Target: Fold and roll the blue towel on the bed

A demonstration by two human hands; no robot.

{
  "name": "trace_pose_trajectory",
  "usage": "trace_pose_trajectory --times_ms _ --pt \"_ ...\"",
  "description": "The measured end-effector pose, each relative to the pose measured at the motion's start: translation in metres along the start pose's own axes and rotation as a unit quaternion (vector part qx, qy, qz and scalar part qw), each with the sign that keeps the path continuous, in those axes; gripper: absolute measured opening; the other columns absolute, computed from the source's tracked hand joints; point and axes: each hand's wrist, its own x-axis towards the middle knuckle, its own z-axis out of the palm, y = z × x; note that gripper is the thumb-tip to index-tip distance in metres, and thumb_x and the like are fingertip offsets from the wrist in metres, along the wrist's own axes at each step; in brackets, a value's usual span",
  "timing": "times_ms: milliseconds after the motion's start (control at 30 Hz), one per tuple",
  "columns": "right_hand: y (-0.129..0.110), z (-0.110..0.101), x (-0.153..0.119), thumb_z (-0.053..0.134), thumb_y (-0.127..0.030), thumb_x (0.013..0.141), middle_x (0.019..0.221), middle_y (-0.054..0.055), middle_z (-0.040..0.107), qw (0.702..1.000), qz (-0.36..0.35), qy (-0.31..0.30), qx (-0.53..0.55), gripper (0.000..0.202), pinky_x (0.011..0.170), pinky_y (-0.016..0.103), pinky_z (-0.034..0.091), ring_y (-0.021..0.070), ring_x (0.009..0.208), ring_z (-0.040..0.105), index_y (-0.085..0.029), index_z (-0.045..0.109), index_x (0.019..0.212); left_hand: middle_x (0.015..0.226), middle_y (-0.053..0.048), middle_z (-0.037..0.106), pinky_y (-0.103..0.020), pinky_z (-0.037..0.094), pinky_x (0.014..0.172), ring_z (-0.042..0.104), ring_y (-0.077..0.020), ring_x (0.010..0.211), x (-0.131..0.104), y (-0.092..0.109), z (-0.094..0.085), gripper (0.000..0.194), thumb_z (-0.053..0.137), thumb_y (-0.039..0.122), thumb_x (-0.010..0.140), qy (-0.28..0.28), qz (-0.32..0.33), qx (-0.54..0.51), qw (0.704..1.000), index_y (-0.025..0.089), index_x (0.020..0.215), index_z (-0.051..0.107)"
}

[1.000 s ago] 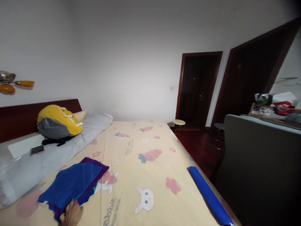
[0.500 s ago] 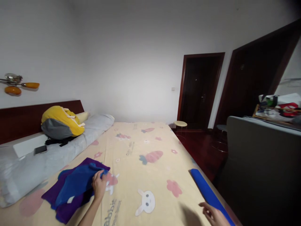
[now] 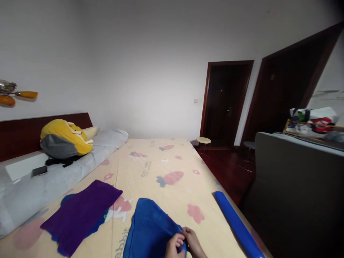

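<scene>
Item: blue terry-cloth towel (image 3: 150, 229), soft, rumpled, lying on the cream cartoon-print bedsheet (image 3: 166, 161) at the near middle of the bed. Its long axis runs away from the person, tilted slightly left; its near right corner is bunched between both hands.

Left hand (image 3: 174, 248): closed, pinching that corner, thumb over the cloth. Right hand (image 3: 194, 243): fingers curled onto the same corner, touching the left hand. The body of the towel lies left of and beyond the grip; both hands are equally near, the left slightly more over the fabric.

Adjacent: purple rectangular towel (image 3: 80, 211), flat, to the left, apart from the blue one, with another blue layer peeking from beneath it. Long blue roll (image 3: 236, 224) along the right bed edge, untouched.

Change from half a second earlier: the blue towel lay on the purple one under the left hand alone; it now sits separately toward the middle, and the right hand, then near the roll, has joined the grip.
</scene>
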Motion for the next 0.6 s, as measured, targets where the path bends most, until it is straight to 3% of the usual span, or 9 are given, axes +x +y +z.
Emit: trace_pose_trajectory --times_ms 67,100,167,267,367,400,467,533,600 --pt "0.006 -0.014 0.004 0.062 -0.07 0.051 0.056 0.001 0.06 0.999 -0.016 0.036 -0.025 0.049 0.063 0.035 0.052 0.0236 0.069 0.064 -0.022 0.055 0.057 0.09 -0.011 0.077 -0.045 0.053 0.081 0.069 -0.0303 0.083 -0.002 -0.015 -0.013 0.042 0.067 0.033 0.06 -0.037 -0.023 0.014 0.999 0.023 0.1 0.073" --pt "0.009 -0.024 0.006 0.059 -0.07 0.053 0.061 0.003 0.063 0.997 -0.025 0.06 -0.039 0.048 0.068 0.037 0.053 0.0259 0.076 0.065 -0.023 0.057 0.061 0.087 -0.009 0.077 -0.042 0.053 0.081 0.069 -0.0287 0.082 -0.002 -0.022 -0.025 0.037 0.064 0.036 0.064 -0.027 -0.026 0.035 0.999 0.024 0.098 0.073" --pt "0.014 -0.046 0.008 0.052 -0.068 0.061 0.072 0.005 0.068 0.99 -0.035 0.115 -0.071 0.046 0.076 0.041 0.054 0.0303 0.089 0.066 -0.024 0.061 0.07 0.09 -0.008 0.076 -0.037 0.052 0.087 0.068 -0.0263 0.09 -0.002 -0.034 -0.055 0.031 0.055 0.038 0.072 0.045 -0.028 0.086 0.995 0.025 0.093 0.073" --pt "0.025 -0.074 0.006 0.048 -0.057 0.066 0.087 0.011 0.07 0.973 -0.031 0.194 -0.122 0.039 0.086 0.052 0.05 0.0367 0.099 0.064 -0.024 0.063 0.082 0.116 -0.013 0.069 -0.038 0.042 0.105 0.06 -0.0279 0.116 -0.004 -0.051 -0.103 0.039 0.05 0.029 0.071 0.18 -0.081 0.171 0.965 0.02 0.105 0.067" --pt "0.036 -0.077 0.0 0.048 -0.04 0.068 0.118 0.016 0.064 0.928 -0.105 0.266 -0.238 0.041 0.092 0.06 0.044 0.0399 0.114 0.057 -0.025 0.062 0.104 0.123 -0.015 0.067 -0.034 0.041 0.105 0.058 -0.0257 0.12 -0.008 -0.07 -0.133 0.044 0.049 0.019 0.071 0.209 -0.181 0.222 0.935 0.016 0.112 0.062" --pt "0.038 -0.071 -0.003 0.048 -0.036 0.069 0.125 0.016 0.061 0.912 -0.144 0.261 -0.281 0.043 0.094 0.06 0.043 0.0391 0.117 0.055 -0.025 0.061 0.109 0.118 -0.014 0.07 -0.031 0.044 0.101 0.062 -0.0239 0.115 -0.009 -0.075 -0.137 0.041 0.048 0.018 0.072 0.199 -0.201 0.221 0.933 0.017 0.111 0.062" --pt "0.039 -0.05 -0.01 0.047 -0.034 0.073 0.125 0.015 0.062 0.906 -0.203 0.181 -0.323 0.041 0.097 0.053 0.043 0.035 0.116 0.057 -0.024 0.063 0.11 0.111 -0.011 0.073 -0.029 0.047 0.096 0.066 -0.0227 0.109 -0.01 -0.08 -0.136 0.034 0.05 0.021 0.075 0.176 -0.207 0.196 0.942 0.018 0.105 0.065" --pt "0.038 -0.019 -0.017 0.048 -0.038 0.076 0.114 0.012 0.068 0.935 -0.207 0.047 -0.282 0.036 0.099 0.044 0.044 0.0302 0.11 0.061 -0.024 0.066 0.103 0.108 -0.01 0.075 -0.031 0.047 0.098 0.065 -0.0246 0.11 -0.01 -0.081 -0.126 0.028 0.056 0.025 0.073 0.161 -0.196 0.171 0.952 0.019 0.098 0.068" --pt "0.041 0.016 -0.023 0.05 -0.047 0.076 0.107 0.009 0.071 0.958 -0.178 -0.05 -0.218 0.036 0.098 0.04 0.045 0.0288 0.106 0.063 -0.025 0.068 0.099 0.106 -0.008 0.076 -0.034 0.047 0.098 0.066 -0.0263 0.11 -0.008 -0.079 -0.111 0.026 0.062 0.031 0.07 0.144 -0.188 0.142 0.961 0.021 0.093 0.07"
